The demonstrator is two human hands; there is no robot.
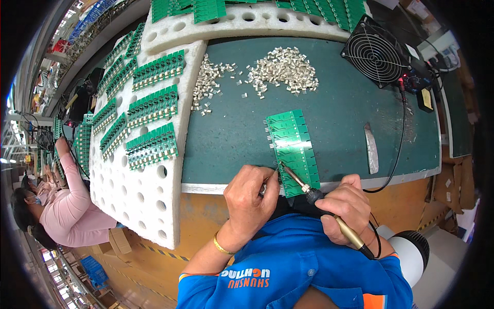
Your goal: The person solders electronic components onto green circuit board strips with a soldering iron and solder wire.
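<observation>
- The right hand is wrapped around the soldering iron, thumb and fingers clamped on its handle.
- The iron slants up and to the left, its metal tip on or just over the lower left part of a green circuit board; I cannot tell if the tip touches.
- That board lies near the front edge of the table, its long side running away from the person, with thin pins sticking out along its left edge.
- The left hand is bent at the board's lower left corner, thumb and fingers bunched close together; I cannot tell if they pinch the board or a small part.
- Behind the board lie 2 piles of small white parts: a large pile and a smaller pile against the foam.
- On the left, a white foam sheet with round holes carries rows of filled boards, 3 of them in the column nearest the table.
- A black fan stands at the back right, beside a dark box with a cord curving down toward the right arm.
- A pale strip lies right of the board.
- Far left, a person in pink reaches forward.
</observation>
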